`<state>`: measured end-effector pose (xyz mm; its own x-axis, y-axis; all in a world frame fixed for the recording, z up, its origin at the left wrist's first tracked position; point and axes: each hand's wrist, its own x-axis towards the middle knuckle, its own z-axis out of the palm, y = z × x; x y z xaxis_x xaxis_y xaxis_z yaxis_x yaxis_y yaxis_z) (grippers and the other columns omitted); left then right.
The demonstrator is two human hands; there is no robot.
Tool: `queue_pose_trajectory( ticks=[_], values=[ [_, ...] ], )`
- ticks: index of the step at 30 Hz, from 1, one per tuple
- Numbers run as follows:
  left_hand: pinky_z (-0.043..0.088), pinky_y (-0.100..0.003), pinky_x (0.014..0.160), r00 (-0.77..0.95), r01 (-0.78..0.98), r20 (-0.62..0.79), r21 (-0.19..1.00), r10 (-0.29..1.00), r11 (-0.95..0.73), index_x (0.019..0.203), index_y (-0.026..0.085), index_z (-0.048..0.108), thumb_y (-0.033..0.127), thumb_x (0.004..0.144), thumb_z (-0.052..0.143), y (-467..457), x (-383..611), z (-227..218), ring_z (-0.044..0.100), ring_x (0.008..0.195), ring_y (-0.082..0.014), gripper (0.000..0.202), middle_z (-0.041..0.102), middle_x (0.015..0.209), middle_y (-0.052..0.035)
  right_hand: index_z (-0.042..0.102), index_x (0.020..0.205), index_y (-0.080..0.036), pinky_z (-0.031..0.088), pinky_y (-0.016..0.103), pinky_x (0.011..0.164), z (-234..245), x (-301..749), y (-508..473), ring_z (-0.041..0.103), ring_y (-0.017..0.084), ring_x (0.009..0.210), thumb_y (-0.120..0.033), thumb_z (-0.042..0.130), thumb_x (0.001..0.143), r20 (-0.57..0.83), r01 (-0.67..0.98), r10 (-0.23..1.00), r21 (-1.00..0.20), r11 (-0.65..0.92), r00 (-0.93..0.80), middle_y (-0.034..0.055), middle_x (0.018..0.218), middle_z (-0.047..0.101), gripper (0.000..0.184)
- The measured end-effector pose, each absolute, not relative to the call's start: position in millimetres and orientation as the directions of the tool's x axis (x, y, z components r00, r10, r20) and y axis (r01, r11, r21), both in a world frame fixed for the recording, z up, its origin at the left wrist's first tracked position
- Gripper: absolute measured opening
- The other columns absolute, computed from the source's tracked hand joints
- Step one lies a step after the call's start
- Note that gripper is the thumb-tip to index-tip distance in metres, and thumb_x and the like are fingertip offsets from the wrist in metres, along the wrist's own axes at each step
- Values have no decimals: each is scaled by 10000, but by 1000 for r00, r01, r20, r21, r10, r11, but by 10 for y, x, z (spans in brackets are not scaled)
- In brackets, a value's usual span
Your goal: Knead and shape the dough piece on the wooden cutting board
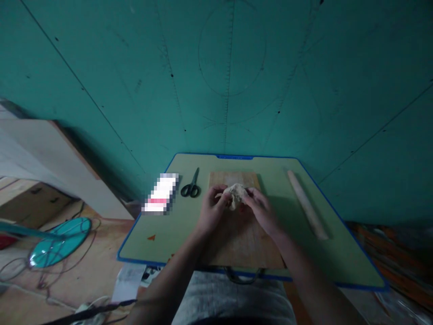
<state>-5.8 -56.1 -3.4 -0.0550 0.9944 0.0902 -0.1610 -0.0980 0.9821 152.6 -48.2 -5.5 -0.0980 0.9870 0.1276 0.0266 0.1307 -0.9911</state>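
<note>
A pale, lumpy piece of dough (236, 194) is held between both hands, above a wooden cutting board (241, 243). My left hand (215, 203) grips its left side, thumb in front and fingers curled behind. On the other side my right hand (260, 205) pinches the dough with thumb and fingers. The fingertips behind the dough are partly hidden. Left of the board lie black-handled scissors (192, 186), blades pointing away. A wooden rolling pin (307, 205) rests on the right of the table.
The light green table (158, 248) has a blue rim and stands against a green wall (135, 90) with drawn lines. A blurred-out phone-like object (161, 194) lies at its left edge. On the floor to the left are a turquoise round base (61, 241), cables and a cardboard box (37, 203).
</note>
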Motion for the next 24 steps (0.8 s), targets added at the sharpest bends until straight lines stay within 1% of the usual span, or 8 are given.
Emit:
queue_pose_trajectory(
  ticks=[5,10,13,15,18,21,23,24],
  values=[
    [489,-250,641,36,-146,110,984,993,-103,868,149,666,456,729,743,-560,-88,-19,595,668,-132,346,665,768,-23,655,868,-198,515,257,595,-153,1549,-428,641,182,725,-490,622,810,157,75,985,-984,162,-76,15,781,690,299],
    [484,-250,617,41,-175,73,982,996,-65,852,145,679,447,710,749,-502,-147,-1,590,631,-132,340,657,711,-10,686,812,-205,535,294,675,-85,1618,-406,661,198,759,-542,654,769,215,113,975,-969,220,-50,23,800,717,341],
    [488,-258,630,-16,-91,141,986,990,-142,877,141,686,416,776,676,-414,-138,-30,610,658,-146,293,680,743,-30,706,837,-198,528,290,579,81,1799,-568,644,182,616,-610,630,778,211,111,977,-972,207,28,33,685,703,423],
    [498,-275,675,-19,103,205,974,979,-202,895,147,695,374,810,633,-356,-125,-75,639,713,-168,250,708,799,-52,707,858,-187,488,269,476,198,2015,-782,589,155,479,-639,638,766,152,59,984,-987,147,93,29,597,676,466],
    [500,-307,750,15,349,249,906,968,-239,906,161,707,317,819,620,-309,-157,-140,665,797,-204,199,733,878,-81,710,953,-192,498,276,461,299,2475,-1242,604,160,468,-624,757,651,6,-66,986,-998,17,165,64,685,727,529],
    [492,-312,757,-27,372,286,892,958,-256,911,170,698,354,847,578,-323,-287,-140,667,843,-223,228,732,926,-97,746,857,-201,582,353,680,206,3017,-1813,711,227,719,-529,842,582,-189,-65,971,-981,-182,149,136,1055,744,438],
    [482,-292,691,-76,335,297,907,952,-256,872,174,677,417,873,523,-366,-395,-114,662,753,-206,288,718,802,-76,761,815,-206,574,370,752,-2,3316,-2185,723,268,815,-530,857,548,-323,-52,942,-946,-320,87,138,982,757,431],
    [469,-281,637,-94,296,288,922,953,-249,859,174,662,449,885,485,-397,-440,-101,640,660,-190,328,686,692,-53,768,840,-207,569,372,728,-149,3415,-2341,722,265,767,-572,815,594,-391,-35,920,-920,-390,26,126,840,760,443]
  ],
)
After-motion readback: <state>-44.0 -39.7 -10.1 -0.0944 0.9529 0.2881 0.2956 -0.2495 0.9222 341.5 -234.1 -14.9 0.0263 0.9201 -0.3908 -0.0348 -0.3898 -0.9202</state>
